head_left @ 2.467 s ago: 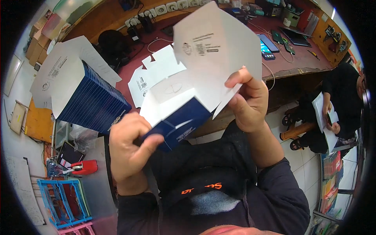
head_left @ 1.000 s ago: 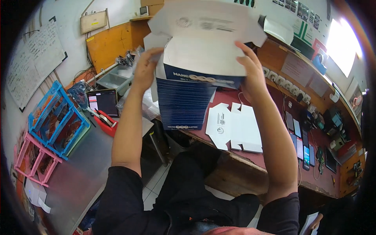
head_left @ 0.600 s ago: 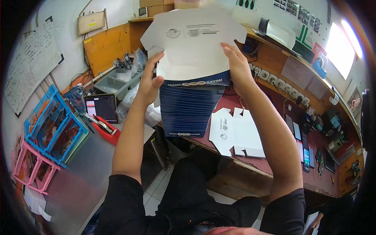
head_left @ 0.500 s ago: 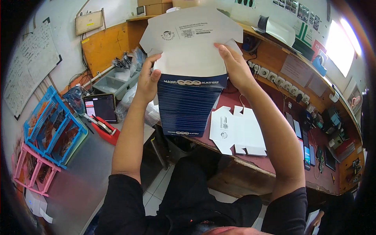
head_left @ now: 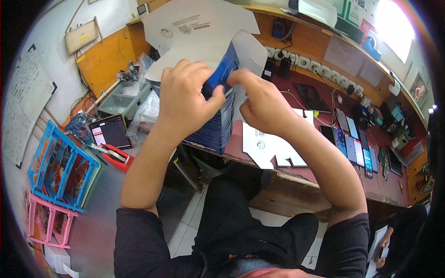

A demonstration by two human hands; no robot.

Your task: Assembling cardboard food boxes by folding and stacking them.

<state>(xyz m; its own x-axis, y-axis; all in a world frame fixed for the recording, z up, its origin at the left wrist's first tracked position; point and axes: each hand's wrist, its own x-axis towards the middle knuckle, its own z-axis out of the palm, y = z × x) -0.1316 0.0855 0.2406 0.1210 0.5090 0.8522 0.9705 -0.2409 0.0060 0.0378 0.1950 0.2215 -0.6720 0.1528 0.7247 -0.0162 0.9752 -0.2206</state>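
A tall stack of dark blue flat cardboard boxes (head_left: 211, 134) stands at the edge of the red worktop. On top of it, one cardboard box (head_left: 199, 46) has its white inside and flaps facing up, with a blue side panel folded upward. My left hand (head_left: 187, 95) grips this panel between thumb and fingers at its near side. From the right, my right hand (head_left: 266, 102) has its index finger at the same blue panel, the other fingers curled in. Right of the stack lie white unfolded cardboard boxes (head_left: 262, 143), partly covered by my right forearm.
Several phones (head_left: 354, 146) lie on the red worktop (head_left: 296, 92) at the right, below a row of white sockets (head_left: 303, 62). On the left are a tablet (head_left: 111, 132), a red tape dispenser (head_left: 118, 157), a blue basket (head_left: 60, 167) and a pink basket (head_left: 48, 220). Another person (head_left: 394, 236) is at lower right.
Both hands have moved from the sides of the top box to its right part, close together. A blue side panel now stands folded up. The view has shifted, showing more phones.
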